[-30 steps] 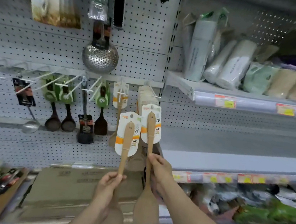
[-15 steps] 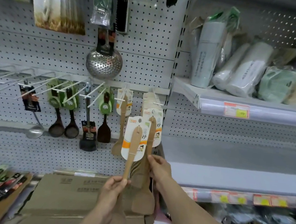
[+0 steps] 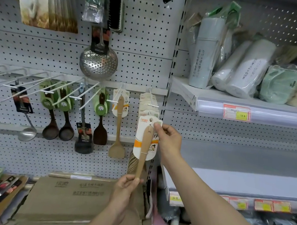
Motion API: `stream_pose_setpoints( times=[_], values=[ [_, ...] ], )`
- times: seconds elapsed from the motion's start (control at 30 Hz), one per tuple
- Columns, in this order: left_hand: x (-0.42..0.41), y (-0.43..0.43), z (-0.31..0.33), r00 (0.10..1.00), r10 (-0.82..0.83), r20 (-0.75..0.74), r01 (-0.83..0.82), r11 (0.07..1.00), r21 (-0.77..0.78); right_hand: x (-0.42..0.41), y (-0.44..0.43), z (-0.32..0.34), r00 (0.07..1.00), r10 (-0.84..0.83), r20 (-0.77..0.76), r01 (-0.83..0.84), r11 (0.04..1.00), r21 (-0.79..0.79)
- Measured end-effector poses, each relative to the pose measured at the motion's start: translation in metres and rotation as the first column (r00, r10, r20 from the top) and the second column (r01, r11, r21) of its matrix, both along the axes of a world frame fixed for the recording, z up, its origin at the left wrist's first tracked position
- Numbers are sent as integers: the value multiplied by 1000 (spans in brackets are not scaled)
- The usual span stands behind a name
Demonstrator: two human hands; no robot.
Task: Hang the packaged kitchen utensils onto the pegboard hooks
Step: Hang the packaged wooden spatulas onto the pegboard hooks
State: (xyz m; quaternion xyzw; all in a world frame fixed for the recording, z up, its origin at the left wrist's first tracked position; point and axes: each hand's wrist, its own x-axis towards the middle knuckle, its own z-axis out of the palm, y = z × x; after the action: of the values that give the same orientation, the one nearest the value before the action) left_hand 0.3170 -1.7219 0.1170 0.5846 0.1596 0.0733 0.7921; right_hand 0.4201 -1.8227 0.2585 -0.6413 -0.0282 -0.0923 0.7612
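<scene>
Wooden spatula (image 3: 143, 152): your left hand (image 3: 124, 190) grips its handle, your right hand (image 3: 168, 139) pinches its card; carded spatulas (image 3: 147, 105) crowd the hook (image 3: 152, 104) just above.

Readable print around the held spatula card (image 3: 147, 138)

Read "15.9" on the yellow price tag (image 3: 236, 114) on the shelf edge up and right of the card. Made out a large Chinese character at the card's right edge, partly covered. Found Chinese print on the cardboard box (image 3: 76, 195) below and on the wrapped rolls (image 3: 248, 67) upper right, too blurred to read.
</scene>
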Motion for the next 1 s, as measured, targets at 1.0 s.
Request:
stream_pose_setpoints(
  times=[1.0],
  values=[
    [71, 15, 3, 989, 35, -141, -12, 987, 159, 39, 3, 15, 990, 25, -141, -52, 980, -194]
  ],
)
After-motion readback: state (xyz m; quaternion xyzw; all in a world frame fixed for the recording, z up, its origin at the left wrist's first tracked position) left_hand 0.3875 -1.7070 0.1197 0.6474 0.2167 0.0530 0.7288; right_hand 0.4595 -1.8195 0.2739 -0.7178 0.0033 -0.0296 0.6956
